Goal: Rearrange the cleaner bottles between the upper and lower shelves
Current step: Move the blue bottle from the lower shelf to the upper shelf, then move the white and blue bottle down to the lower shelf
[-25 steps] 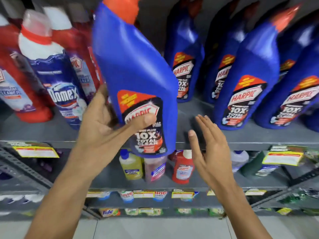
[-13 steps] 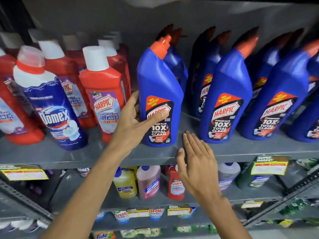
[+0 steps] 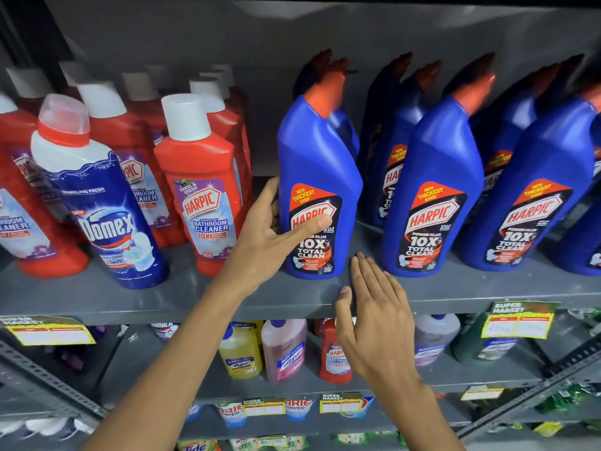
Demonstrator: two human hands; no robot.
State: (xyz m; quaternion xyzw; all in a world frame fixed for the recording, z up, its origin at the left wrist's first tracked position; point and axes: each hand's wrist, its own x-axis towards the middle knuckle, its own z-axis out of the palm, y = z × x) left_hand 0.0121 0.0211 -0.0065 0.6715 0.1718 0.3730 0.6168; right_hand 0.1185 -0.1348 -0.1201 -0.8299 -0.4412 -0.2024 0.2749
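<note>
A blue Harpic bottle (image 3: 317, 164) with an orange cap stands upright on the grey upper shelf (image 3: 97, 297). My left hand (image 3: 273, 236) wraps its lower left side, thumb across the label. My right hand (image 3: 374, 317) is flat and empty, fingers together, at the shelf's front edge just right of that bottle. More blue Harpic bottles (image 3: 435, 190) stand in rows to the right. Red Harpic bathroom cleaner bottles (image 3: 201, 190) and a Domex bottle (image 3: 97, 203) stand to the left. The lower shelf (image 3: 455, 379) holds small yellow (image 3: 240, 353), pink (image 3: 284, 349) and red (image 3: 331, 359) cleaner bottles.
Yellow price tags (image 3: 517, 323) hang on the upper shelf's front edge, another (image 3: 48, 332) at the left. Detergent packs (image 3: 234, 411) sit on a shelf further down. Slotted metal shelf braces (image 3: 48, 382) run diagonally at both lower sides.
The blue bottle went from held tilted in front of the shelf to standing upright on the upper shelf. My right hand moved to the shelf edge. The view rose.
</note>
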